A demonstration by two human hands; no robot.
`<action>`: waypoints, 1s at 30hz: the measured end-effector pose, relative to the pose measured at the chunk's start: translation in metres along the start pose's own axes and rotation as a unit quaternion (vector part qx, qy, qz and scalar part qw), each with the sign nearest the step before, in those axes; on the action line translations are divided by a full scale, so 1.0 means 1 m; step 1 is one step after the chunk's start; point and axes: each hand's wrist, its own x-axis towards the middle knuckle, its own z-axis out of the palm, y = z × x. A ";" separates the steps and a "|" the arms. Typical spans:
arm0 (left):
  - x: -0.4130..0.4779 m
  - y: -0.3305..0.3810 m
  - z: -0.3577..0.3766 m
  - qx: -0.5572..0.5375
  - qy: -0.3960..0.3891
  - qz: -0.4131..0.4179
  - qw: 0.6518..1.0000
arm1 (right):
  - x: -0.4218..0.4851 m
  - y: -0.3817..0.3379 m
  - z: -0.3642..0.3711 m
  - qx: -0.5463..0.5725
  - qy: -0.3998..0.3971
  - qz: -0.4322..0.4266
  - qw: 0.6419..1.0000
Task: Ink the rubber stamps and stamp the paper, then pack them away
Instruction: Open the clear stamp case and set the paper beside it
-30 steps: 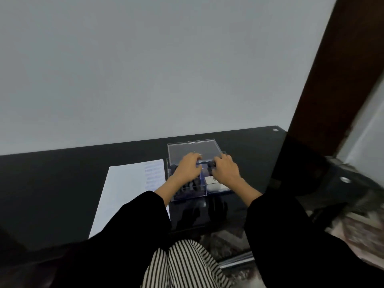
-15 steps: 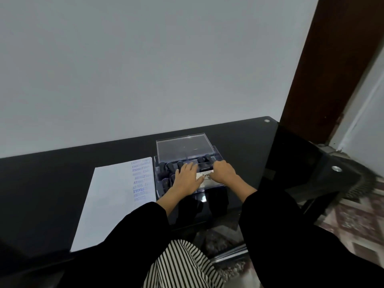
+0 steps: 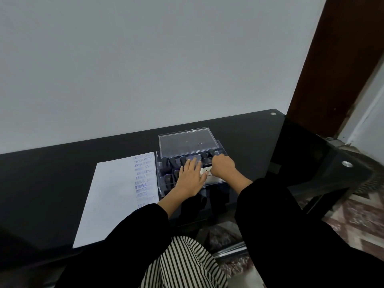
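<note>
Stamps (image 3: 171, 162) in clear box (image 3: 161, 189); left hand (image 3: 190, 179) flat atop, right hand (image 3: 223, 166) maybe gripping.

Glossy black tabletop (image 3: 62, 173) against a pale wall, white paper (image 3: 112, 200) lying flat just left of the left grip (image 3: 190, 177), blue stamp prints along its grip-side edge, clear plastic box (image 3: 161, 179) beneath that and the right grip (image 3: 223, 167).

Blocked mid-table by a clear plastic box (image 3: 220, 150) of black rubber stamps (image 3: 172, 162), with its clear lid (image 3: 187, 140) sitting at the far edge. Covered from above by the flat left hand (image 3: 190, 179) and curled right hand (image 3: 223, 168). Flanked just left by a flat white paper sheet (image 3: 112, 194). Left bare black glass tabletop (image 3: 259, 146) right of the box.
</note>
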 end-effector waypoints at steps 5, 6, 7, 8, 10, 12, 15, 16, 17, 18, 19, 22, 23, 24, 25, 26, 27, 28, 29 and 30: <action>0.002 0.000 -0.006 0.015 -0.062 0.003 0.998 | 0.004 -0.005 0.001 -0.012 -0.024 0.010 1.000; 0.002 0.000 -0.008 0.026 -0.075 0.004 0.997 | 0.005 -0.006 0.001 -0.011 -0.033 0.014 0.999; 0.003 0.000 -0.008 0.036 -0.082 0.005 0.996 | 0.006 -0.007 0.001 -0.009 -0.042 0.018 0.999; 0.003 0.000 -0.009 0.042 -0.084 0.004 0.996 | 0.006 -0.009 0.000 -0.007 -0.055 0.024 0.998; 0.003 0.001 -0.009 0.047 -0.083 0.003 0.995 | 0.008 -0.014 0.000 0.003 -0.086 0.039 0.996; 0.002 0.002 -0.009 0.047 -0.082 0.004 0.995 | 0.010 -0.019 0.000 0.017 -0.116 0.060 0.991; 0.001 0.002 -0.010 0.040 -0.082 0.003 0.996 | 0.015 -0.022 -0.002 0.036 -0.151 0.086 0.984; 0.001 0.002 -0.010 0.037 -0.081 0.003 0.996 | 0.014 -0.023 -0.004 0.039 -0.159 0.094 0.982; 0.001 0.002 -0.010 0.035 -0.081 0.004 0.996 | 0.013 -0.024 -0.006 0.041 -0.165 0.101 0.980; 0.001 0.003 -0.010 0.034 -0.081 0.004 0.996 | 0.012 -0.024 -0.007 0.043 -0.167 0.108 0.979; 0.001 0.003 -0.011 0.031 -0.081 0.004 0.996 | 0.012 -0.023 -0.007 0.047 -0.166 0.117 0.978; 0.001 0.003 -0.010 0.027 -0.080 0.001 0.996 | 0.011 -0.020 -0.005 0.062 -0.142 0.131 0.979; 0.001 0.004 -0.010 0.026 -0.078 0.000 0.997 | 0.011 -0.018 -0.006 0.070 -0.132 0.133 0.980; 0.001 0.004 -0.010 0.024 -0.075 0.000 0.997 | 0.011 -0.017 -0.008 0.079 -0.123 0.135 0.980; 0.001 0.004 -0.010 0.022 -0.072 0.000 0.997 | 0.012 -0.015 -0.009 0.088 -0.115 0.136 0.980; 0.002 0.003 -0.010 0.021 -0.069 0.000 0.997 | 0.011 -0.014 -0.011 0.098 -0.108 0.135 0.980; 0.002 0.003 -0.010 0.021 -0.067 0.000 0.998 | 0.011 -0.013 -0.012 0.104 -0.102 0.135 0.980; 0.002 0.004 -0.010 0.020 -0.066 0.000 0.998 | 0.009 -0.013 -0.012 0.106 -0.094 0.135 0.981; 0.002 0.004 -0.010 0.018 -0.065 0.001 0.998 | 0.008 -0.012 -0.012 0.109 -0.084 0.134 0.981; 0.001 0.004 -0.010 0.015 -0.065 0.001 0.998 | 0.007 -0.011 -0.010 0.114 -0.072 0.133 0.982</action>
